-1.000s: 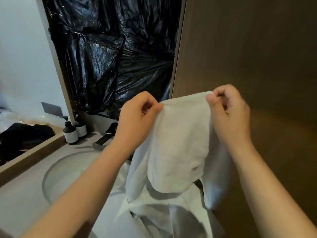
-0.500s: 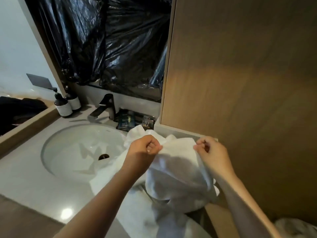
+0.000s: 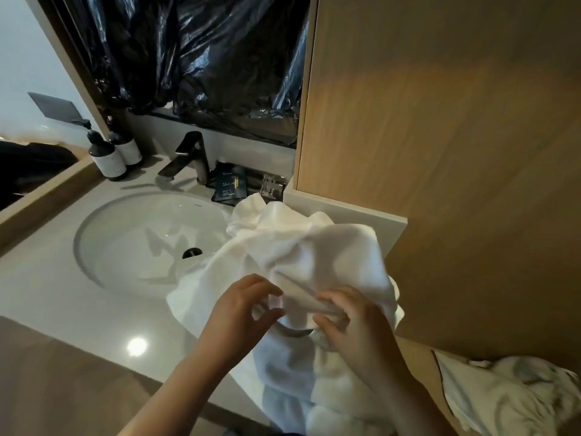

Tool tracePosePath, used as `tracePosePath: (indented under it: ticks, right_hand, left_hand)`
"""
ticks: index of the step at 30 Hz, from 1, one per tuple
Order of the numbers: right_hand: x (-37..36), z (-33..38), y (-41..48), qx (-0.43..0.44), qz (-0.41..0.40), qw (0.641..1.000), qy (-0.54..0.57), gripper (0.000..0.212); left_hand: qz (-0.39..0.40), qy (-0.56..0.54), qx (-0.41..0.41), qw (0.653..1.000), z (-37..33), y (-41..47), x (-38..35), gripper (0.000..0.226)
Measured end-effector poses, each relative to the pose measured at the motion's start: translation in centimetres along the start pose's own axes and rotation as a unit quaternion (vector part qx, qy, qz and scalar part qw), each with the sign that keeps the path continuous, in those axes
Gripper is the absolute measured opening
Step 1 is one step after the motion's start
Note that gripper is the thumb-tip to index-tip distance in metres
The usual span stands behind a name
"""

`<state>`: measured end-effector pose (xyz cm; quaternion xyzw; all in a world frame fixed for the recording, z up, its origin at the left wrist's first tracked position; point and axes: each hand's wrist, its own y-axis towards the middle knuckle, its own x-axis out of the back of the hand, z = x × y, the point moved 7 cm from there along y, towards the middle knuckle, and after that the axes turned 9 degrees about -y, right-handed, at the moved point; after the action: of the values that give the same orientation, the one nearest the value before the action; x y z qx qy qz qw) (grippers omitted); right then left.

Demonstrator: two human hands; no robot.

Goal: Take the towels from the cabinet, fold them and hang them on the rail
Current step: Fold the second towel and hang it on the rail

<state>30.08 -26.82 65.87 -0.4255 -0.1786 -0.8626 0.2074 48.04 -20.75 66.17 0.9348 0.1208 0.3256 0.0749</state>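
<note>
A white towel (image 3: 330, 247) lies bunched on the counter (image 3: 47, 278) just right of the round sink (image 3: 125, 247), against the foot of the wooden cabinet panel (image 3: 440, 152), with its near part hanging over the counter's front edge. Both hands meet at the towel's near side. The right hand (image 3: 358, 325) has its grip closed on a folded edge, pinched between thumb and fingers. The left hand (image 3: 242, 313) curls its fingers at the same edge; with the blur I cannot tell whether its grip holds the cloth. A dark faucet (image 3: 191, 158) and two pump bottles (image 3: 107, 158) stand behind the sink. Another crumpled white cloth (image 3: 509, 394) lies at lower right.
</note>
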Motion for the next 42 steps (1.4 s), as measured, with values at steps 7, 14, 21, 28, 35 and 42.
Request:
tracePosePath:
  ticks: [7,14,21,28,35,42]
  right_hand:
    - [-0.9,-1.3,0.6,-0.009,0.017,1.0,0.004,0.068]
    - [-1.0,-2.1,1.3,-0.017,0.025,0.999,0.024,0.059]
    - [0.0,-0.7,0.4,0.011,-0.016,0.999,0.036,0.029]
    - [3.2,0.6,1.6,0.005,-0.109,0.99,0.093,0.017]
    - [6.1,2.3,3.0,0.042,-0.126,0.979,0.156,0.005]
    - [13.4,1.6,4.8,-0.007,-0.205,0.959,0.194,0.022]
  left_hand:
    - [0.063,0.061,-0.006,0.996,1.0,0.4,-2.4,0.063]
    - [0.031,0.084,-0.043,0.995,0.2,2.0,-1.5,0.022]
    - [0.011,0.033,-0.087,0.996,-2.8,3.3,-0.6,0.008]
    - [-0.008,-0.064,-0.039,0.997,-4.8,4.3,0.1,0.007]
    - [0.0,-0.117,-0.064,0.991,-7.4,5.7,1.7,0.009]
    - [-0.032,-0.057,-0.07,0.995,-6.2,6.6,5.0,0.014]
